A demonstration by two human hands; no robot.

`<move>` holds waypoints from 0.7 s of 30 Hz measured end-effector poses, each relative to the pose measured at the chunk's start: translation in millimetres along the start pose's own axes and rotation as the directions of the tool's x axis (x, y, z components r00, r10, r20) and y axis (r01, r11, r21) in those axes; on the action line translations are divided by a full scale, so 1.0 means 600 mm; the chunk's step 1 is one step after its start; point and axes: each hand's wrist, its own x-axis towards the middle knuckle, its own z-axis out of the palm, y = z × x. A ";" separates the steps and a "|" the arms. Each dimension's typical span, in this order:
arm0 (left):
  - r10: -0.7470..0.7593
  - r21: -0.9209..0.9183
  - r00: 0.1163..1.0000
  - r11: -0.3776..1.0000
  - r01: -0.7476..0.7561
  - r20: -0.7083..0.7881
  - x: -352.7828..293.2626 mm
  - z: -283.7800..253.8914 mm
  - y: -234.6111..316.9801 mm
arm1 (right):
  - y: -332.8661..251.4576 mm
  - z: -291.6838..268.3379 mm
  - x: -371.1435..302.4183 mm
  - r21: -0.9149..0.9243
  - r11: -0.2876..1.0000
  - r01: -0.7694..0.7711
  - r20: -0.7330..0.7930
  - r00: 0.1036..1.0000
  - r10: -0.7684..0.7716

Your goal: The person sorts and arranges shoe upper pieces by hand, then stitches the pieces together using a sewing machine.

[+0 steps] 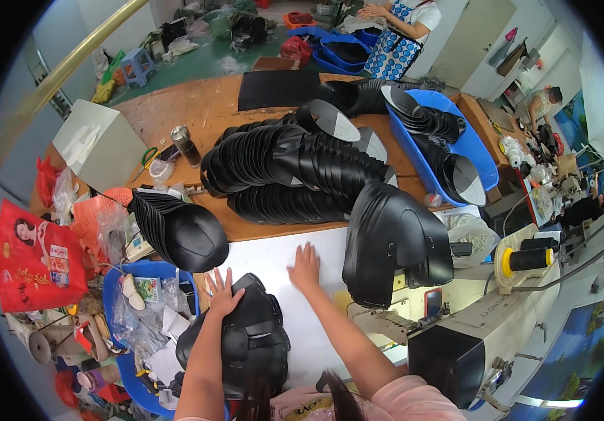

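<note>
Fingers spread, my left hand (223,296) rests at the upper left edge of a pile of black leather-like pieces (253,340) close to my body. On the white worktop (323,323), my right hand (305,268) lies open, palm down, holding nothing. A leaning stack of curved black panels (393,245) stands to its right, by the sewing machine (470,337). Ahead on the left is a fanned stack of rounded black pieces (193,235). Long rows of similar black pieces (295,158) lie farther back. My left forearm covers part of the near pile.
A blue tub (481,151) of black pieces sits at the far right. Left are a red bag (35,256), a blue bin (112,295) of scraps, a steel flask (186,146) and scissors (147,158). A black thread cone (530,259) tops the machine. A person (403,31) stands beyond the table.
</note>
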 end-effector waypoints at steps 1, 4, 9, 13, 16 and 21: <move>-0.002 0.008 1.000 1.000 0.001 0.008 0.000 -0.001 0.003 | 0.009 0.014 -0.028 -0.084 0.990 0.111 -0.038 0.993 -0.115; -0.003 0.010 1.000 1.000 0.003 -0.004 0.001 0.004 -0.005 | 0.012 -0.002 -0.040 -0.061 0.992 0.112 0.055 0.993 -0.109; 0.000 -0.003 1.000 1.000 0.000 0.000 0.000 0.003 -0.002 | 0.016 -0.034 -0.005 -0.123 0.985 0.122 0.256 0.963 -0.087; -0.009 0.005 1.000 1.000 0.009 0.006 -0.005 -0.001 -0.006 | 0.007 -0.063 0.026 -0.171 0.973 0.158 0.424 0.903 -0.072; -0.005 0.003 1.000 1.000 0.005 0.007 -0.006 0.000 -0.004 | 0.027 -0.099 0.150 -0.045 0.996 0.084 0.599 0.800 -0.040; -0.011 0.026 1.000 1.000 0.010 0.016 -0.003 -0.006 0.002 | 0.015 -0.297 0.349 0.086 0.975 -0.202 0.290 0.942 0.170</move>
